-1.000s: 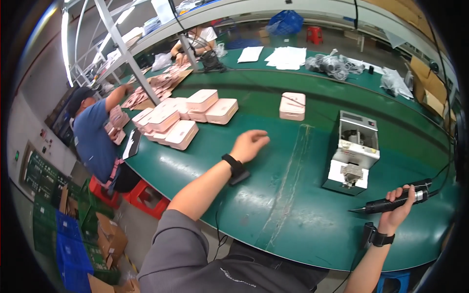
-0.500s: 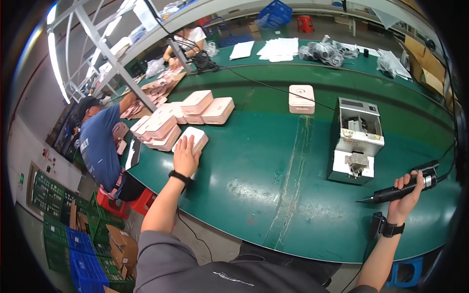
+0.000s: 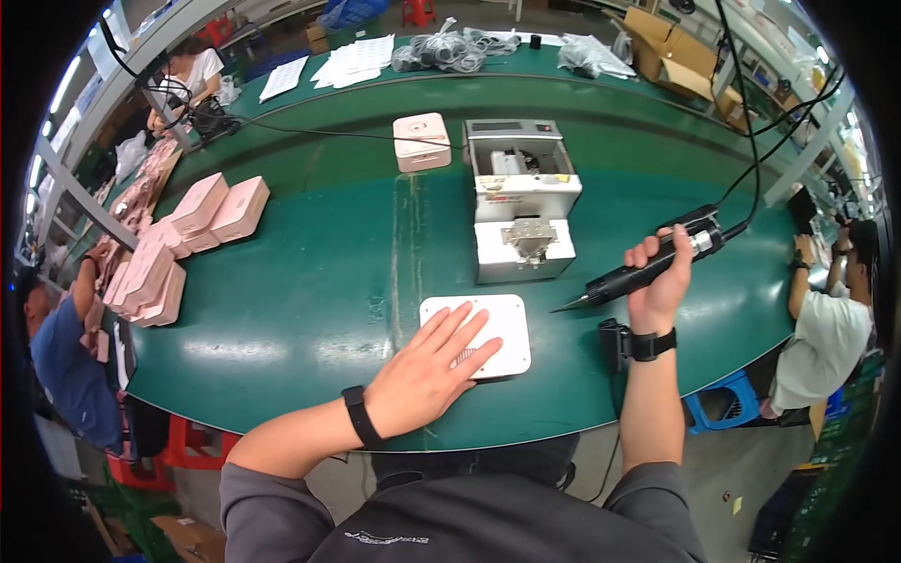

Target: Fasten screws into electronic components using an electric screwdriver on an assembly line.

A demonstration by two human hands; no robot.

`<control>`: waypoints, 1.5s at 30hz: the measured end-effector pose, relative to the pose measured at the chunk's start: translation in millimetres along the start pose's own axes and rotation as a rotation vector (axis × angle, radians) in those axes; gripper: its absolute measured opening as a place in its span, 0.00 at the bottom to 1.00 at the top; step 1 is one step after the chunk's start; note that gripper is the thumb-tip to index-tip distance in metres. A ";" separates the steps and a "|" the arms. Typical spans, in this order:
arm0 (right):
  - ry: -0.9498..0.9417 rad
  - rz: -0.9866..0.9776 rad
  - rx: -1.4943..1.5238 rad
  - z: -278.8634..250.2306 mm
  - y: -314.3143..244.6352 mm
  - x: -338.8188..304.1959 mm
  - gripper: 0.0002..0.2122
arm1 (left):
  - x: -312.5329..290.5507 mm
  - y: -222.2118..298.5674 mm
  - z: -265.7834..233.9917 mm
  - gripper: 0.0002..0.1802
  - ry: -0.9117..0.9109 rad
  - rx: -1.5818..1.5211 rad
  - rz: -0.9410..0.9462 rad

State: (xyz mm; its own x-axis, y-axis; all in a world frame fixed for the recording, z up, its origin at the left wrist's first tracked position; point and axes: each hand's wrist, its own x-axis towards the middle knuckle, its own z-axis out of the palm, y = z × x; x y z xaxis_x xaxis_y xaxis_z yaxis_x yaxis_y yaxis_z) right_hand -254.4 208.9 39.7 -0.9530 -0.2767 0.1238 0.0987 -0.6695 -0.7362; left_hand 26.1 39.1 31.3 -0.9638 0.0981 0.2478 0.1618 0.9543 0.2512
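Note:
My left hand (image 3: 424,377) lies with fingers spread over a white rounded-square case (image 3: 509,330), which rests on the green table in front of me. Small dark holes show near the case's corners, and a slotted vent shows beside my fingers. My right hand (image 3: 661,272) is wrapped around a black electric screwdriver (image 3: 627,280). Its bit points left and slightly down, a little to the right of the case and apart from it. Behind the case stands a screw feeder (image 3: 526,253), a box-shaped machine with a metal fixture at its front.
Pale pink cases (image 3: 199,206) are stacked at the left, and a single pink case (image 3: 422,143) sits beside the feeder. A cable hangs from the screwdriver's rear end. Co-workers sit at both sides. Papers (image 3: 355,61) and bagged grey cables (image 3: 450,52) lie on the far bench.
My left hand has come from the left stack to the table's middle, with the case now under it. The view has turned right. The screwdriver stays in my right hand, its tip now near the case.

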 end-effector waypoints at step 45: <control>-0.455 -0.179 -0.494 111.5 -6.8 -37.5 0.11 | 2.2 -45.1 4.1 0.46 0.054 -0.496 -0.184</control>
State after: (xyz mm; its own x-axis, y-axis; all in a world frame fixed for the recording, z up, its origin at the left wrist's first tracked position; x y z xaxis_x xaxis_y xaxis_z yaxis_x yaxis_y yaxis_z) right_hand -187.4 147.0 114.2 -0.7171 -0.5248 0.4587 -0.2936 -0.3694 -0.8817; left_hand 15.8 -2.6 16.7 -0.9755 -0.0856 0.2028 0.0845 0.7050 0.7042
